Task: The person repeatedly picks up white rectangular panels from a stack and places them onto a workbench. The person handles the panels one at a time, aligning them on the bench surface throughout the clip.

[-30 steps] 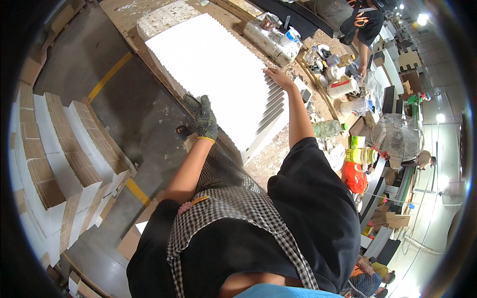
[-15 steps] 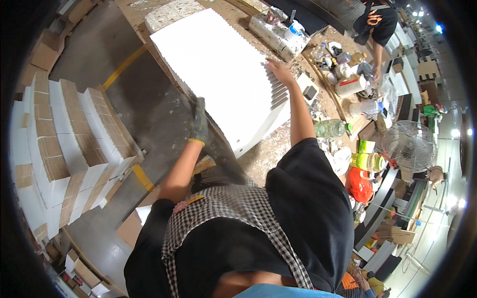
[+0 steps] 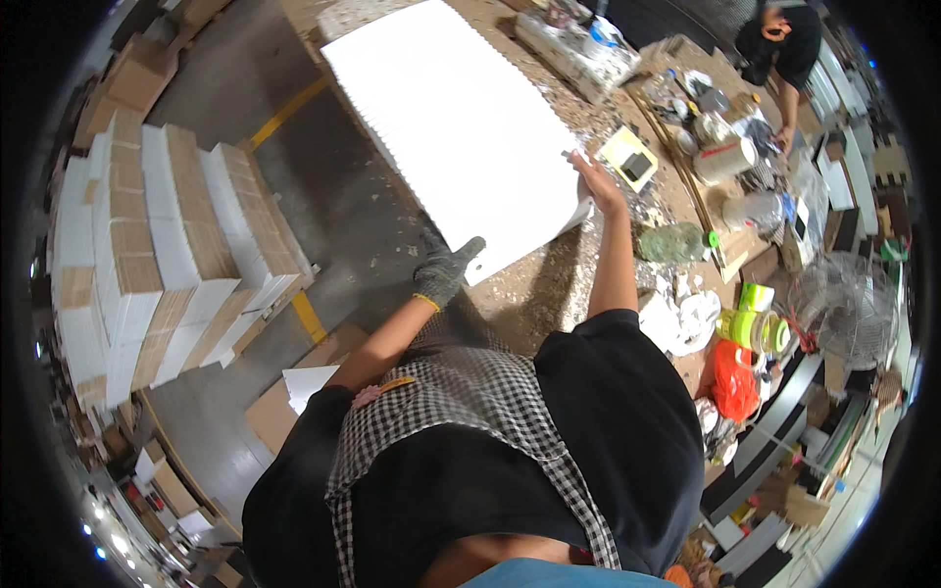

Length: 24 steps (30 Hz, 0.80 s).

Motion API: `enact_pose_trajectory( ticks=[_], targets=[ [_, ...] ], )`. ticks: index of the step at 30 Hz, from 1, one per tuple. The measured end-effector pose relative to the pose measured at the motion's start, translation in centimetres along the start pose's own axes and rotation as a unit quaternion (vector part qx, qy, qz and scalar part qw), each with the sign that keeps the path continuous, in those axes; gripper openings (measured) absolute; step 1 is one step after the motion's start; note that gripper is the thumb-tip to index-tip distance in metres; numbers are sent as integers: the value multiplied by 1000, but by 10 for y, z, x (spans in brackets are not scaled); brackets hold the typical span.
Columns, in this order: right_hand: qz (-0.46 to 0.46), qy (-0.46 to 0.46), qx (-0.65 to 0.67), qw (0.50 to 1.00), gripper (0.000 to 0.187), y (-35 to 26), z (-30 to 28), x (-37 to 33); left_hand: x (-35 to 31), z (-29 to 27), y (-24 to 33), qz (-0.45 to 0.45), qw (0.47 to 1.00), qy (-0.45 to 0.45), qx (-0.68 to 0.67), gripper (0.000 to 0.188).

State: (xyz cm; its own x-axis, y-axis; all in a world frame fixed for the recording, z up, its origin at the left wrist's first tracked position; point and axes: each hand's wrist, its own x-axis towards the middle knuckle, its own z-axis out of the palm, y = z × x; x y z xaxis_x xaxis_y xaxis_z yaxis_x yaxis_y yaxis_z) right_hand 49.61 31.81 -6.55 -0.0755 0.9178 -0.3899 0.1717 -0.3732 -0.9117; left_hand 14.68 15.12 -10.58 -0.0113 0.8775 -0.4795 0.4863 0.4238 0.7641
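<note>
A tall stack of white sheets [image 3: 451,127] lies slantwise on the workbench, with slightly jagged long edges and a small hole near its closest corner. My left hand [image 3: 446,271], in a dark grey knitted glove with a yellow cuff, grips that near-left corner with the thumb toward the top; its other fingers are partly hidden. Bare, my right hand [image 3: 600,186] holds the stack's right side near the other close corner, fingers along the edge. Just right of it lies a yellow-and-white square [image 3: 618,149] with a dark block [image 3: 636,167] on it.
The stained workbench [image 3: 520,312] bears a green-capped plastic bottle [image 3: 671,243], a white canister [image 3: 725,160], a red bag [image 3: 733,382] and a whitish splattered block [image 3: 573,54]. Tall carton stacks [image 3: 186,225] stand left on the floor. A co-worker [image 3: 784,49] is at far right, near a fan [image 3: 838,309].
The right edge of the stack, stepped before, is now nearly even. My left hand has moved nearer, to the close corner; my right hand has slid nearer along the right side.
</note>
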Motion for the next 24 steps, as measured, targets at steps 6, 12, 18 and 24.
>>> enact_pose_trajectory(
  ticks=[6, 12, 18, 24],
  targets=[
    [19, -7, 24, 999, 106, 14, -8, 15, -25, -19, 60, 9, 998, 26, -59, 139],
    [-95, 202, 11, 975, 51, 5, -10, -3, -44, -77, 36, 86, 994, 73, -10, 128],
    [-223, 359, 167, 891, 42, -88, 76, -92, -46, -180, -128, -33, 979, 197, -43, 85],
    [-279, 40, 318, 905, 39, -176, 268, -127, -75, -232, -355, -254, 897, 140, 335, 51]
  ],
)
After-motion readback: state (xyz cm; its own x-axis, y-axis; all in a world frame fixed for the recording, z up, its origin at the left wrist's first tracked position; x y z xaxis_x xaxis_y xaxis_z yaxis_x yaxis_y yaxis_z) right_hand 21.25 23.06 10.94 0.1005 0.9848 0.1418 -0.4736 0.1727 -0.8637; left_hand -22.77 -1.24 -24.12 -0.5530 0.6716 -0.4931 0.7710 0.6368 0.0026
